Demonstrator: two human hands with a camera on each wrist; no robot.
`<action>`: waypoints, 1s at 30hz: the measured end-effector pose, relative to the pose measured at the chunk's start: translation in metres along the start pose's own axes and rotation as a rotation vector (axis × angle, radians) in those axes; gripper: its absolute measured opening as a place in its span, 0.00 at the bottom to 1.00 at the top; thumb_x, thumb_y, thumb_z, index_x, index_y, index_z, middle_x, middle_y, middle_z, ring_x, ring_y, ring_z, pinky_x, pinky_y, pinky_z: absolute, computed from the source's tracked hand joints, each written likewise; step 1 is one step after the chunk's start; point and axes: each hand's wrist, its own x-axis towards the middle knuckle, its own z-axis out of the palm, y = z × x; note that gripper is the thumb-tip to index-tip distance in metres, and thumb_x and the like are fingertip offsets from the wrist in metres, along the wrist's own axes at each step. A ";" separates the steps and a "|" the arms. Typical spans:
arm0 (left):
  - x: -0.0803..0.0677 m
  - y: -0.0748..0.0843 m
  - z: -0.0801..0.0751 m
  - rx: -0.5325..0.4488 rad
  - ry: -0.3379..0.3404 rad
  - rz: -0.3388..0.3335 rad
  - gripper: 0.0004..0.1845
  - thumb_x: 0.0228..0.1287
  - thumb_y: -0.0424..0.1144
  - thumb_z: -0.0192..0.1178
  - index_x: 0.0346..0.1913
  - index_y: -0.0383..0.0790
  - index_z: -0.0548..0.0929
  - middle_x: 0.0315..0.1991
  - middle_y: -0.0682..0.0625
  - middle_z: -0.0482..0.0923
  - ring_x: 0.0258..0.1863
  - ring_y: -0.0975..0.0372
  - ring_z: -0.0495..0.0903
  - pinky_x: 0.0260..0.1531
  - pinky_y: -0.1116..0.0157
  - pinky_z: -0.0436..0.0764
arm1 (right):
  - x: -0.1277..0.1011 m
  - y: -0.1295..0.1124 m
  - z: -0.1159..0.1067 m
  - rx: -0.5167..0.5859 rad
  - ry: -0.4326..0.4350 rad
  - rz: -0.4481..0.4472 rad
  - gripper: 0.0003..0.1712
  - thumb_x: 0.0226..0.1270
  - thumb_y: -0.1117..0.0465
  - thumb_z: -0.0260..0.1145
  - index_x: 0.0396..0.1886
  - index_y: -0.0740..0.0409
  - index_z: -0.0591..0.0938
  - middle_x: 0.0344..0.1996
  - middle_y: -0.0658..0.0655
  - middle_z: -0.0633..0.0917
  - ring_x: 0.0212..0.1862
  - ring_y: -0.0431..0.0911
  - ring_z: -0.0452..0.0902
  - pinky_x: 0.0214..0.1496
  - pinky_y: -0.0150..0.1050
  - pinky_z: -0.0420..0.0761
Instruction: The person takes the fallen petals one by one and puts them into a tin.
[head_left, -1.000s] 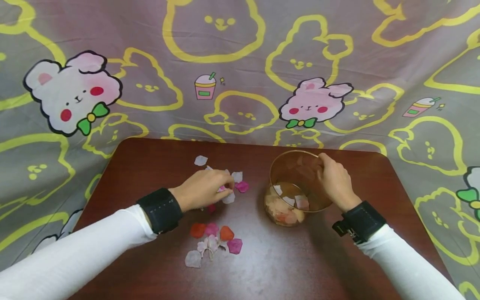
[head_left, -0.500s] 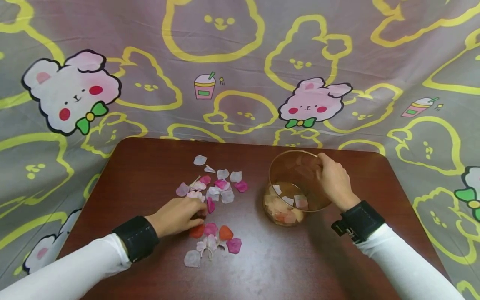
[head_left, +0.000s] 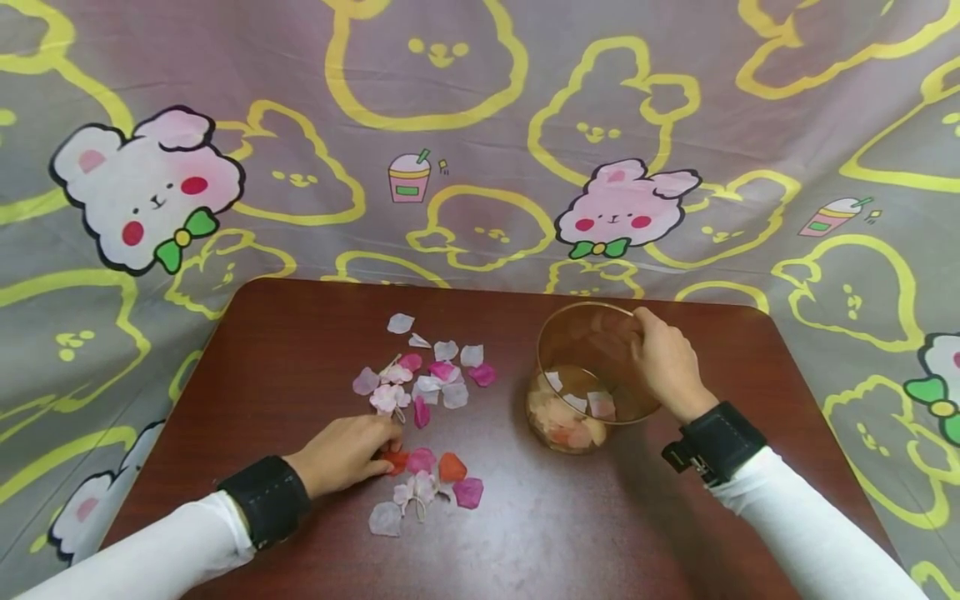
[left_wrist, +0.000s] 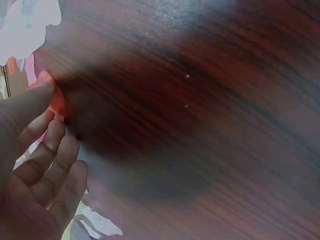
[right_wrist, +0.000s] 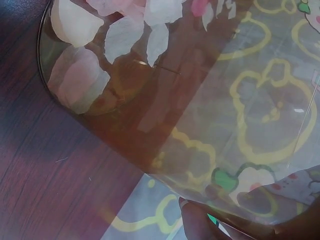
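While the right hand [head_left: 667,362] grips the jar [head_left: 596,342], the left hand [head_left: 345,452] pinches an orange petal [head_left: 395,461] (left of it), apparently mid-pickup; a light lift seems called for.

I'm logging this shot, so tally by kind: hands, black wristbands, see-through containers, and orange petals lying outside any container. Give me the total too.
Hands: 2
Black wristbands: 2
See-through container: 1
Orange petals outside the container: 2
Total: 7
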 end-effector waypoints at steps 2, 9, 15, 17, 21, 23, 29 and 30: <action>-0.001 0.000 0.001 0.007 0.005 0.003 0.13 0.55 0.42 0.76 0.31 0.48 0.78 0.26 0.58 0.72 0.26 0.70 0.66 0.28 0.70 0.69 | 0.000 -0.001 0.000 0.002 0.009 -0.001 0.08 0.71 0.67 0.55 0.46 0.60 0.77 0.22 0.61 0.79 0.21 0.52 0.72 0.20 0.41 0.66; -0.003 -0.002 0.005 0.037 0.061 0.028 0.10 0.57 0.37 0.73 0.31 0.47 0.80 0.26 0.58 0.75 0.26 0.70 0.69 0.28 0.68 0.73 | -0.001 -0.001 0.000 0.001 0.016 -0.001 0.08 0.72 0.67 0.55 0.46 0.60 0.78 0.23 0.61 0.80 0.22 0.53 0.73 0.21 0.43 0.66; -0.004 -0.004 0.007 0.032 0.072 0.027 0.08 0.58 0.36 0.72 0.31 0.48 0.81 0.26 0.60 0.76 0.26 0.71 0.70 0.28 0.67 0.75 | 0.000 -0.001 0.000 -0.006 0.003 0.006 0.07 0.72 0.67 0.55 0.46 0.60 0.77 0.24 0.61 0.80 0.23 0.54 0.74 0.21 0.43 0.67; -0.003 -0.004 0.004 0.015 0.052 0.008 0.07 0.59 0.36 0.72 0.32 0.48 0.81 0.26 0.61 0.76 0.26 0.71 0.70 0.28 0.67 0.75 | 0.000 -0.001 0.001 -0.008 0.003 0.007 0.07 0.72 0.67 0.55 0.46 0.60 0.77 0.25 0.61 0.80 0.24 0.54 0.74 0.22 0.44 0.68; -0.002 -0.005 -0.003 -0.005 0.009 -0.050 0.05 0.61 0.38 0.71 0.36 0.46 0.83 0.28 0.60 0.78 0.26 0.71 0.71 0.30 0.68 0.77 | 0.000 -0.001 0.001 -0.008 0.008 0.001 0.06 0.72 0.67 0.55 0.45 0.60 0.77 0.25 0.61 0.80 0.24 0.54 0.74 0.22 0.44 0.68; 0.000 -0.004 -0.007 -0.010 0.002 -0.080 0.05 0.61 0.38 0.71 0.37 0.46 0.84 0.28 0.59 0.80 0.26 0.70 0.71 0.31 0.68 0.78 | 0.000 -0.002 0.001 -0.009 0.010 0.000 0.06 0.72 0.67 0.55 0.45 0.61 0.77 0.25 0.62 0.80 0.24 0.54 0.75 0.22 0.44 0.68; 0.012 -0.002 -0.025 0.006 0.038 -0.113 0.06 0.60 0.39 0.72 0.37 0.45 0.86 0.27 0.58 0.81 0.25 0.69 0.70 0.30 0.69 0.78 | 0.000 -0.001 0.000 -0.014 0.003 -0.012 0.06 0.72 0.68 0.54 0.44 0.61 0.76 0.21 0.60 0.77 0.22 0.51 0.71 0.21 0.41 0.64; 0.015 -0.001 -0.029 0.018 0.055 -0.101 0.06 0.59 0.39 0.73 0.37 0.45 0.86 0.27 0.58 0.81 0.24 0.69 0.70 0.30 0.69 0.78 | 0.000 -0.001 0.000 -0.012 0.000 -0.013 0.06 0.72 0.68 0.54 0.44 0.61 0.76 0.21 0.59 0.76 0.22 0.51 0.70 0.21 0.41 0.64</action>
